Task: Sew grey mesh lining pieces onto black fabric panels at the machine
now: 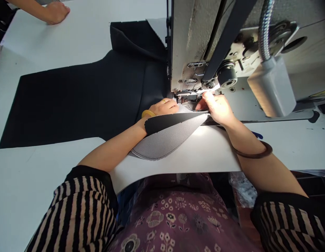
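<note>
A dark fabric piece point(73, 94) is spread over the table, and its near part passes under the sewing machine's presser foot point(185, 100). Close to the left of that foot, my left hand point(165, 106) lies on the cloth with its fingers flat, pressing it down. My right hand point(217, 106) is closed to the right of the foot, thumb and fingers pinching the corner of a grey mesh fabric point(173, 140) with a dark layer folded along it. This mesh hangs in a curve between my two forearms. The needle tip itself is too small to make out.
The sewing machine head point(196, 42) rises just beyond my hands. A white lamp point(272, 87) on a flexible metal neck hangs at the right. Another person's hand point(57, 12) rests on the white table point(28, 182) at the far left. A blue-handled tool point(257, 135) lies behind my right forearm.
</note>
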Motion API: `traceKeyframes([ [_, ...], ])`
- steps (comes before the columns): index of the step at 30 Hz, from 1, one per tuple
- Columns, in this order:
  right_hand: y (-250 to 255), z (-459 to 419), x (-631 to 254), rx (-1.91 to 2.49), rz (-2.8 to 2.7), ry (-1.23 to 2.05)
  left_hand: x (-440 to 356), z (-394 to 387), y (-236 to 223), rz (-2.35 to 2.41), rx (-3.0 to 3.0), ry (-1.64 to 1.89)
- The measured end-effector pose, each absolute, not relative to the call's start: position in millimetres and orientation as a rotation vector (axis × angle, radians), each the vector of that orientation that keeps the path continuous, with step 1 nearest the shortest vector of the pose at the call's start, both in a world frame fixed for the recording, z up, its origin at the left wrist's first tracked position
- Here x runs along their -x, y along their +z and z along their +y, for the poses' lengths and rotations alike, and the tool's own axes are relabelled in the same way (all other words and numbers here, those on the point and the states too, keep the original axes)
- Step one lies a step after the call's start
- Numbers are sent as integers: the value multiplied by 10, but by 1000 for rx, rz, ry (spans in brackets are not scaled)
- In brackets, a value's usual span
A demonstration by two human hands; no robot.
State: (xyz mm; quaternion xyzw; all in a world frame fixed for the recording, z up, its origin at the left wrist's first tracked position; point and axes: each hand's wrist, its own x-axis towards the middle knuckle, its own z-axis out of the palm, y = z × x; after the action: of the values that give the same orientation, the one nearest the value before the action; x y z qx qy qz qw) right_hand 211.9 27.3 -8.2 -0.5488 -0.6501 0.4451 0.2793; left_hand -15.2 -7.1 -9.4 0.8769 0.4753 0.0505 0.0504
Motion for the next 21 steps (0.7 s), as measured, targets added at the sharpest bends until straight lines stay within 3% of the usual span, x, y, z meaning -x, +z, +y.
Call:
traceKeyframes([
  [12,-71,251,-2126,1489,-1831,1163,194,-106,-158,1337,-2727,292],
  [21,52,285,-2224,1299,-2110,1400,245,-44,-333,1270,-2944,374],
])
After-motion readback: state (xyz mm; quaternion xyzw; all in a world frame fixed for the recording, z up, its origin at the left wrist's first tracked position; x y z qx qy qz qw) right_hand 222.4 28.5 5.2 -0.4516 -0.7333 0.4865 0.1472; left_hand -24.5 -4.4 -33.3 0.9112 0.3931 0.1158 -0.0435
